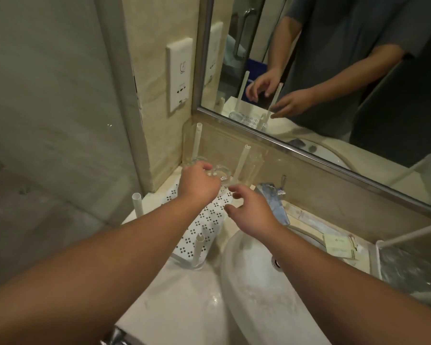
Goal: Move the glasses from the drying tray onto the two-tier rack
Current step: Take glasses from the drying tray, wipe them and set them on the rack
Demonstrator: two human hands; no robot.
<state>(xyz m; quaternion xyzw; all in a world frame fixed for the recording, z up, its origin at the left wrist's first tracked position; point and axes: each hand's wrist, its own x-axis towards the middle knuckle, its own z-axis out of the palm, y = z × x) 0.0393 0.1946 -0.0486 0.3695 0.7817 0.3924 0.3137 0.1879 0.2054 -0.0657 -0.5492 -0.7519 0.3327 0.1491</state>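
Nearest is the round white ceramic sink (254, 282), around 6 o'clock. Right hand (249, 210) floats above its rim, fingers spread and holding nothing. At 11 o'clock from it, the left hand (199, 181) curls onto the clear drinking glasses (47, 173) at the far end of the white perforated plastic tray with upright posts (199, 227). Looks like the job's barely begun.

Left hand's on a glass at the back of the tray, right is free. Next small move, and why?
Probably lift the glass straight up. The left hand already curls round it at the tray's back corner, with posts close by; the right hand hovers open, holding nothing.
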